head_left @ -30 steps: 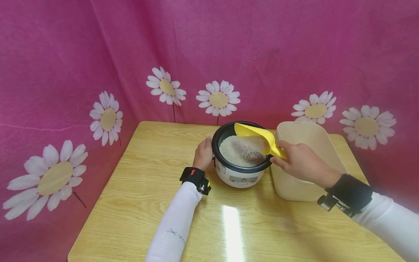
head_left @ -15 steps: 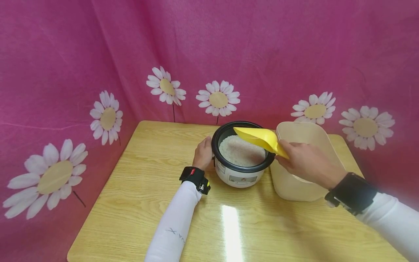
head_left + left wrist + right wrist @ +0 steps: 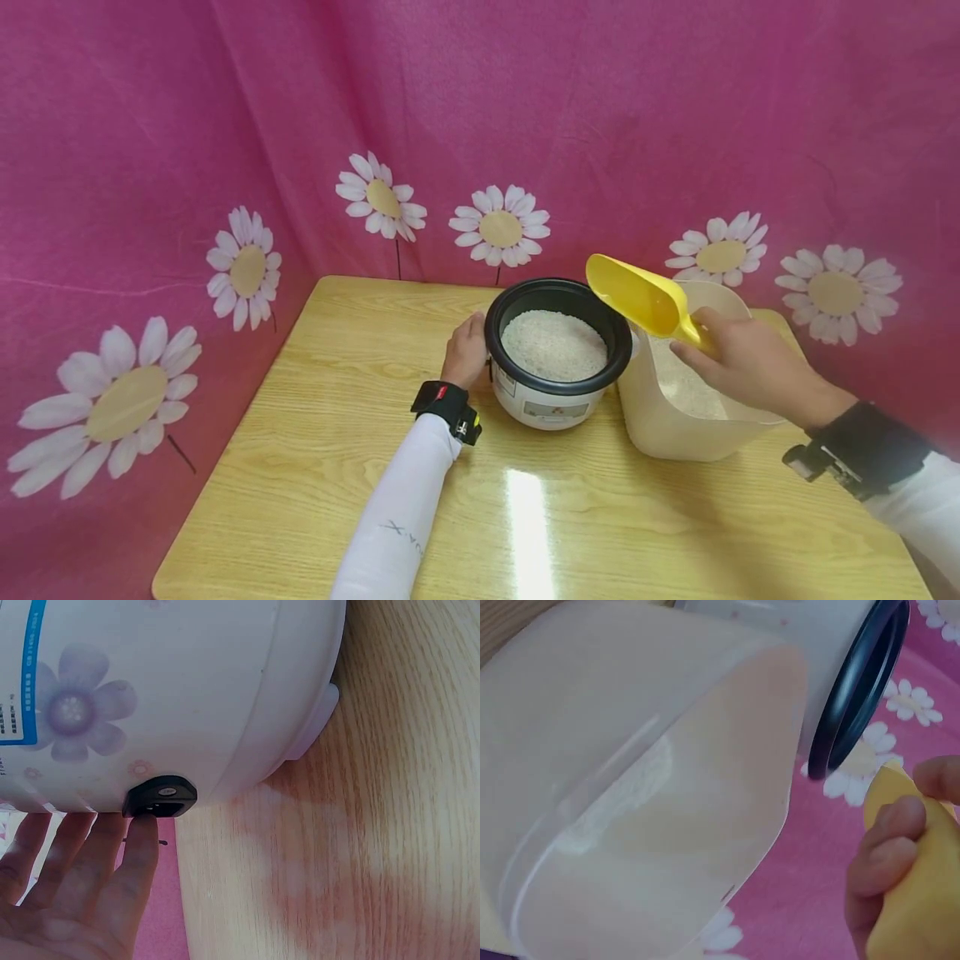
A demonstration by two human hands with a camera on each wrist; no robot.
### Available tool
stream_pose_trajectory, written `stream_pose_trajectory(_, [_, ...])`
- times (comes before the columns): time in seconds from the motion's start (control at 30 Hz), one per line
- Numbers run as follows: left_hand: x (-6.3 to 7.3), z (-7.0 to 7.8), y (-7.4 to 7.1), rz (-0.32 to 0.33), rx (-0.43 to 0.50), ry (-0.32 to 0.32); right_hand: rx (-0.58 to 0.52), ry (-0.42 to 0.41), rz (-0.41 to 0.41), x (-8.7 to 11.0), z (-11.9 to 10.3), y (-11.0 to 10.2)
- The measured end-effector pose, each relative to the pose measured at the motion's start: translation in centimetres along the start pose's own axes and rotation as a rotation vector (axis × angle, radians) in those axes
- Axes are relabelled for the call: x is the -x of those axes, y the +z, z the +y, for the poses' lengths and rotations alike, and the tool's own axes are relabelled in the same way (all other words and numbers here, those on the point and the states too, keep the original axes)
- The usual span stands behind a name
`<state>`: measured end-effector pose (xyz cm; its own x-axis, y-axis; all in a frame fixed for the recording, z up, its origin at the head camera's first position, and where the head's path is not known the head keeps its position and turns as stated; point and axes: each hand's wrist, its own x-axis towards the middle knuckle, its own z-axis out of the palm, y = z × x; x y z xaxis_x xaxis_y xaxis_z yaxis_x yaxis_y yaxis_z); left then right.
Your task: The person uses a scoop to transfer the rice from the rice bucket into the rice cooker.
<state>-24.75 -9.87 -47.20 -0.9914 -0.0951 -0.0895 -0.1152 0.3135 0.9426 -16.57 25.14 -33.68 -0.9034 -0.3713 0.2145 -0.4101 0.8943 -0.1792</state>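
A white rice cooker (image 3: 551, 410) with a black rim stands lidless on the table, with pale rice (image 3: 555, 346) inside. My left hand (image 3: 465, 354) rests against its left side. In the left wrist view, extended fingers (image 3: 139, 855) touch the white wall, one at the black power socket (image 3: 161, 799). With my right hand (image 3: 757, 362) I grip the handle of a yellow scoop (image 3: 637, 296), tilted up above the gap between cooker and bin. Its visible hollow holds no rice. The cream bin (image 3: 660, 429), just right of the cooker, has rice (image 3: 686, 383) in it.
The wooden table (image 3: 360, 400) extends left and in front of the cooker. A pink curtain (image 3: 600, 125) with daisies hangs close behind and at both sides. The bin's tall rim (image 3: 784, 817) lies below my right hand.
Rice was falling from the scoop into the cooker; the pouring has stopped. My right hand has carried the scoop right and up, over the bin's left edge. My left hand stays put.
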Motion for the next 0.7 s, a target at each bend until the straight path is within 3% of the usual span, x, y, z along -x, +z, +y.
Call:
stream_pose_trajectory(0.13, [0.0,-0.2,0.0,-0.006,0.008,-0.015,0.01,0.028,0.009,0.7,1.6,-0.6])
stream_pose_trajectory(0.33, [-0.3,-0.5,0.0,-0.009,0.007,-0.026,0.004,0.151,-0.077,1.6,4.2,-1.0])
stream_pose_trajectory(0.47, [-0.3,-0.7,-0.1,-0.012,0.005,-0.022,0.02,0.172,-0.083,2.3,5.4,-0.8])
stream_pose_trajectory(0.57, [-0.3,-0.7,-0.1,-0.008,-0.004,-0.018,0.049,0.203,-0.149,2.7,5.8,-0.7])
stream_pose_trajectory(0.7, [-0.2,-0.6,-0.1,-0.003,0.0,-0.019,0.069,0.286,-0.313,2.8,6.5,-0.8])
